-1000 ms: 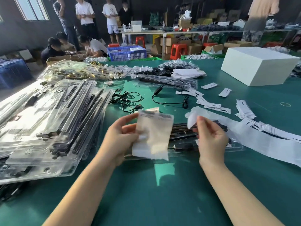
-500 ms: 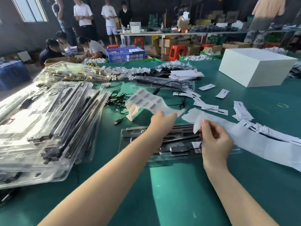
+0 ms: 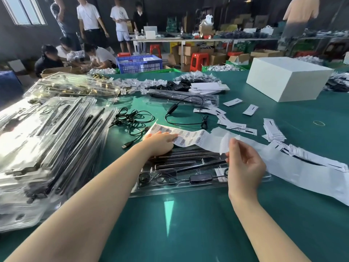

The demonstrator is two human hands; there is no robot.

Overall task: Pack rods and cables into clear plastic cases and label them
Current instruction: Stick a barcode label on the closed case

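Observation:
A clear plastic case (image 3: 181, 186) lies on the green table in front of me, holding black rods (image 3: 188, 157) and a coiled cable with a black controller (image 3: 200, 178). My left hand (image 3: 160, 144) rests with straight fingers on a strip of barcode labels (image 3: 190, 138) spread across the case's far edge. My right hand (image 3: 243, 163) hovers over the right end of the case and pinches a small white piece of paper (image 3: 225, 143) between thumb and forefinger. A long white backing strip (image 3: 302, 167) trails away to the right.
A tall stack of packed clear cases (image 3: 47, 148) fills the left side. Loose black cables (image 3: 132, 120) and another case (image 3: 185, 97) lie beyond. Small white cards (image 3: 234, 125) are scattered at right; a white box (image 3: 287, 78) stands far right. People work behind the table.
My left hand carried the label strip from in front of me up and forward, then laid it flat past the case. My right hand kept pinching the white paper, shifting slightly.

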